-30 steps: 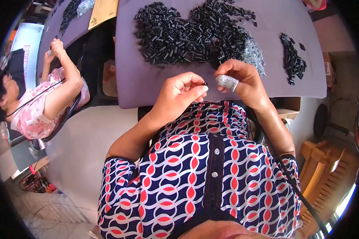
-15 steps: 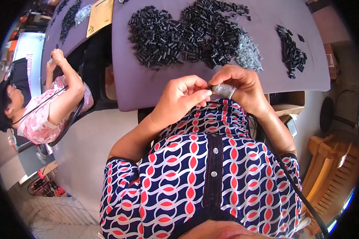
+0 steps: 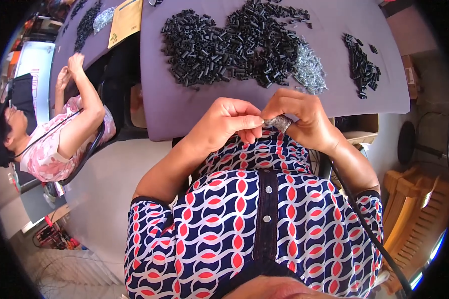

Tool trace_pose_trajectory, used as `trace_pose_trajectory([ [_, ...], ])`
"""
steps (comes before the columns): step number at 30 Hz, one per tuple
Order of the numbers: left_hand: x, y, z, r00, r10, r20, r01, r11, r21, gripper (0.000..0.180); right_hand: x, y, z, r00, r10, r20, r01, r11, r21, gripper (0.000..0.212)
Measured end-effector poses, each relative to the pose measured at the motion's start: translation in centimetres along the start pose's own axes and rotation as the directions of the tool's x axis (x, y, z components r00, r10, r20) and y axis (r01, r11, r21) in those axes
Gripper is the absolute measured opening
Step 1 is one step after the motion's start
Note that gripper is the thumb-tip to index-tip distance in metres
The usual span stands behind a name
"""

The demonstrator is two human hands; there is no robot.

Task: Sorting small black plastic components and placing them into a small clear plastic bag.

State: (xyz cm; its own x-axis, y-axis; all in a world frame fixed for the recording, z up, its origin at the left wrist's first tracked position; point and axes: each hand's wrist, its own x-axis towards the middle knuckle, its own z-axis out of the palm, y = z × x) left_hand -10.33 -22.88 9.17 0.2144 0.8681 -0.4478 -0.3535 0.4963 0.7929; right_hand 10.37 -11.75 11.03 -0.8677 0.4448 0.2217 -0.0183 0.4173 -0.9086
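In front of my lap, just off the table's near edge, my two hands meet fingertip to fingertip. My left hand [image 3: 229,122] is closed, thumb pressed against the bent forefinger. My right hand [image 3: 304,117] is closed too, its fingers curled over the thumb. A silvery-grey wrap [image 3: 280,122] covers the right thumb. Whatever is pinched between the fingertips is too hidden to make out. Beyond the hands lies a large heap of short black plastic tubes [image 3: 199,50], with a pile of small shiny clear or silver pieces [image 3: 310,70] at its right side.
A smaller group of black tubes [image 3: 361,67] lies at the table's right. The grey-covered table [image 3: 334,30] has a rounded edge near me. At left, a co-worker [image 3: 75,124] sits by another table with a yellow envelope [image 3: 125,22]. A wooden chair [image 3: 414,214] stands at right.
My right hand has turned, its fingers folding down over the wrapped thumb. My left hand stays nearly in place. The co-worker's hands have moved slightly up and apart.
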Motion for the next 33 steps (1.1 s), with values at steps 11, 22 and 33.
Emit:
trace_pose_trajectory([
  [11, -0.1, 0.6, 1.2, 0.974, 0.178, -0.136, -0.167, 0.982, 0.094, 0.012, -0.5, -0.5, -1.5, 0.978, 0.193, -0.08, -0.19, 0.981, 0.04, 0.073],
  [22, 2.4, -0.3, 5.4, 0.92, 0.373, -0.121, -0.332, 0.905, 0.267, 0.009, -1.3, 0.2, -2.3, 0.992, -0.125, 0.024, 0.101, 0.653, -0.75, 0.038],
  [33, 2.1, -0.1, 6.1, 0.975, 0.176, -0.138, -0.151, 0.973, 0.171, 0.021, -2.2, 1.3, -2.6, 0.99, -0.141, -0.001, 0.111, 0.786, -0.608, 0.032],
])
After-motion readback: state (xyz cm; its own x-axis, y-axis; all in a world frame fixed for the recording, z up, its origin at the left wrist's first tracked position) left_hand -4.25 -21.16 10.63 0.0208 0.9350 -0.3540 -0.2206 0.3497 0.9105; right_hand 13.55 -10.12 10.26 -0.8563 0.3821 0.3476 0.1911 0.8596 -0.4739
